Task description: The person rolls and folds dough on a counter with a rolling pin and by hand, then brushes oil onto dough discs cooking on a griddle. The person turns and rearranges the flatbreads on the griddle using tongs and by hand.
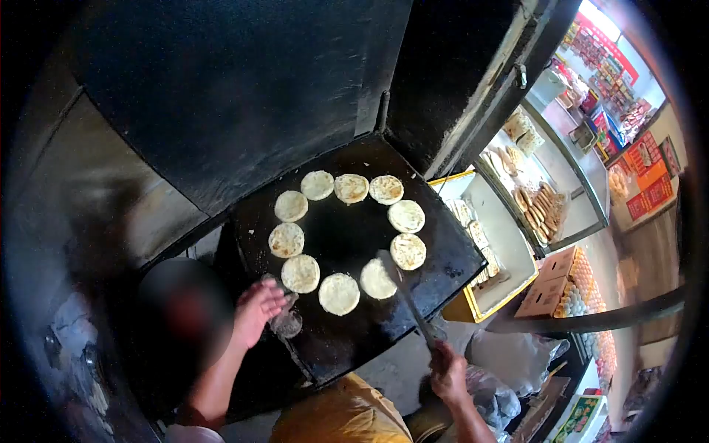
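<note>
Several round flatbreads (pixel 339 294) lie in a ring on a dark, flat griddle (pixel 450 244), some pale and some browned in spots. My right hand (pixel 449 375) is closed around the handle of a long metal spatula (pixel 415 310). Its far end overlaps the right edge of a pale flatbread (pixel 378 279) at the front of the ring. My left hand (pixel 258 310) hovers at the griddle's left front edge, fingers stretched out, with nothing visible in it. Right beside its fingertips is a small clear, glassy-looking object (pixel 286 323) whose kind I cannot make out.
A white bin with a yellow rim (pixel 509 284) holds more breads right of the griddle. Beyond it stand a glass display case (pixel 572 199) with breads and stacked egg trays (pixel 587 288). Dark metal panels (pixel 244 88) rise behind. Plastic bags (pixel 509 358) lie at lower right.
</note>
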Tool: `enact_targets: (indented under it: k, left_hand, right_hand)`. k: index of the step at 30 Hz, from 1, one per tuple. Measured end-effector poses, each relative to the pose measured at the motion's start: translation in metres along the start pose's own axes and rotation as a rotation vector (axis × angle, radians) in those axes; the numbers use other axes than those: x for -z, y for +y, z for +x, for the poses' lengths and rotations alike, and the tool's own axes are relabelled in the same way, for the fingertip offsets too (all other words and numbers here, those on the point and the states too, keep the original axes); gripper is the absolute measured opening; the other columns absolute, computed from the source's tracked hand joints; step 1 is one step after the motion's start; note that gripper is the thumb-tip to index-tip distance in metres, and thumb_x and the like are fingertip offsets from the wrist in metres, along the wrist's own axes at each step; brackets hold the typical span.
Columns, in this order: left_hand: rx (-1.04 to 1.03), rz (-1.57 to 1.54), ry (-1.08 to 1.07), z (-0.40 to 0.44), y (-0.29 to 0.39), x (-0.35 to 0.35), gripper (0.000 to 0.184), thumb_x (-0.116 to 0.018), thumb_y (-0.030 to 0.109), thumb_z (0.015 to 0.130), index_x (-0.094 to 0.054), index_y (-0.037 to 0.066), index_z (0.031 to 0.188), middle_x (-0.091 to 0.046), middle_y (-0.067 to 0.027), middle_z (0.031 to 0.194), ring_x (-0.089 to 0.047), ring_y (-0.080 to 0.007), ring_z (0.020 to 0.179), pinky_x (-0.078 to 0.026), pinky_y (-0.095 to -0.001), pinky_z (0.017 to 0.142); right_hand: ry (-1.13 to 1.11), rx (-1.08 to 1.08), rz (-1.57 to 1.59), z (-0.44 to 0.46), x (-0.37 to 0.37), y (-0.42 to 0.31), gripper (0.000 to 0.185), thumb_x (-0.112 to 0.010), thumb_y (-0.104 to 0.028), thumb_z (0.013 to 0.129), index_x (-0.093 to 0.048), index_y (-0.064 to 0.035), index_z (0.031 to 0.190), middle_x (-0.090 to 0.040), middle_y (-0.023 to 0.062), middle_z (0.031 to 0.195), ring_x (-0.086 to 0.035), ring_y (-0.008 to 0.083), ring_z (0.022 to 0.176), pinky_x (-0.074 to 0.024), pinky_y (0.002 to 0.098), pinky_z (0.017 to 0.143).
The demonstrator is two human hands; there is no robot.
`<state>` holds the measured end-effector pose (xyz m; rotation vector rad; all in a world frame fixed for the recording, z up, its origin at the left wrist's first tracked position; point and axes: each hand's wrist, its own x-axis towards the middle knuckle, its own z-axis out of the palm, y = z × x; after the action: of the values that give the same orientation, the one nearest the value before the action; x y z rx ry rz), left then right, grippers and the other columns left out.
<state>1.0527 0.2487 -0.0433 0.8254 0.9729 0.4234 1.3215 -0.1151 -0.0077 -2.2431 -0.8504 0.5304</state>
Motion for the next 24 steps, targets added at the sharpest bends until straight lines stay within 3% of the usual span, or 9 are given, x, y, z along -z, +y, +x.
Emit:
enact_targets:
  k: [2,6,11,16,19,23,24]
  left_hand:
    - [0.011,-0.128,-0.058,0.049,0.016,0.025,0.044,-0.057,0.039,0.100,-0.053,0.014,0.136,-0.064,-0.0055,0.123,-0.061,-0.0205,0.113,-0.047,-0.0362,0.095]
    - [0.021,0.023,0.005,0.136,0.066,0.034,0.057,-0.055,0.045,0.100,-0.045,0.014,0.147,-0.054,-0.0095,0.143,-0.050,-0.0230,0.129,-0.038,-0.0390,0.108]
    - [-0.042,0.212,0.009,0.227,0.099,0.028,0.068,-0.053,0.051,0.099,-0.038,0.012,0.152,-0.046,-0.0098,0.151,-0.044,-0.0251,0.136,-0.035,-0.0414,0.111]
    - [-0.074,0.441,0.035,0.290,0.086,0.015,0.080,-0.057,0.062,0.093,-0.037,0.015,0.154,-0.044,-0.0078,0.152,-0.041,-0.0243,0.138,-0.032,-0.0404,0.112]
    - [-0.049,0.547,0.104,0.281,0.094,-0.009,0.083,-0.057,0.064,0.092,-0.033,0.016,0.156,-0.041,-0.0085,0.155,-0.039,-0.0244,0.140,-0.031,-0.0418,0.114]
    - [-0.054,0.646,0.100,0.285,0.105,-0.003,0.087,-0.054,0.067,0.092,-0.027,0.016,0.158,-0.036,-0.0087,0.158,-0.037,-0.0253,0.142,-0.029,-0.0432,0.115]
    - [-0.103,0.563,-0.011,0.282,0.118,-0.001,0.088,-0.053,0.071,0.091,-0.030,0.015,0.156,-0.040,-0.0079,0.156,-0.042,-0.0259,0.139,-0.031,-0.0440,0.114]
  right_hand:
    - [-0.195,-0.075,0.172,0.035,-0.031,-0.018,0.030,-0.047,0.005,0.095,-0.063,0.0035,0.120,-0.058,-0.0006,0.082,-0.054,0.0096,0.075,-0.0474,0.0271,0.066]
    - [-0.207,0.042,0.137,0.102,-0.077,-0.071,0.027,-0.051,-0.001,0.094,-0.063,0.0043,0.117,-0.063,0.0077,0.077,-0.058,0.0150,0.071,-0.0495,0.0328,0.065]
    - [-0.217,0.063,0.117,0.161,-0.089,-0.130,0.021,-0.055,-0.004,0.090,-0.068,0.0008,0.106,-0.064,0.0152,0.070,-0.061,0.0226,0.062,-0.0512,0.0396,0.062]
    - [-0.265,0.104,0.091,0.202,-0.137,-0.098,0.017,-0.053,-0.009,0.097,-0.066,0.0012,0.095,-0.060,0.0076,0.065,-0.059,0.0169,0.059,-0.0480,0.0350,0.055]
    - [-0.404,-0.027,0.358,0.214,-0.155,-0.094,0.023,-0.050,-0.014,0.101,-0.058,-0.0014,0.084,-0.053,0.0018,0.065,-0.049,0.0116,0.052,-0.0390,0.0293,0.047]
    - [-0.396,-0.118,0.426,0.217,-0.151,-0.135,0.021,-0.050,-0.014,0.100,-0.059,-0.0001,0.087,-0.054,0.0010,0.068,-0.047,0.0100,0.057,-0.0385,0.0287,0.051]
    - [-0.415,-0.015,0.328,0.220,-0.152,-0.131,0.021,-0.052,-0.015,0.101,-0.064,0.0014,0.100,-0.054,0.0008,0.068,-0.048,0.0097,0.061,-0.0404,0.0294,0.055]
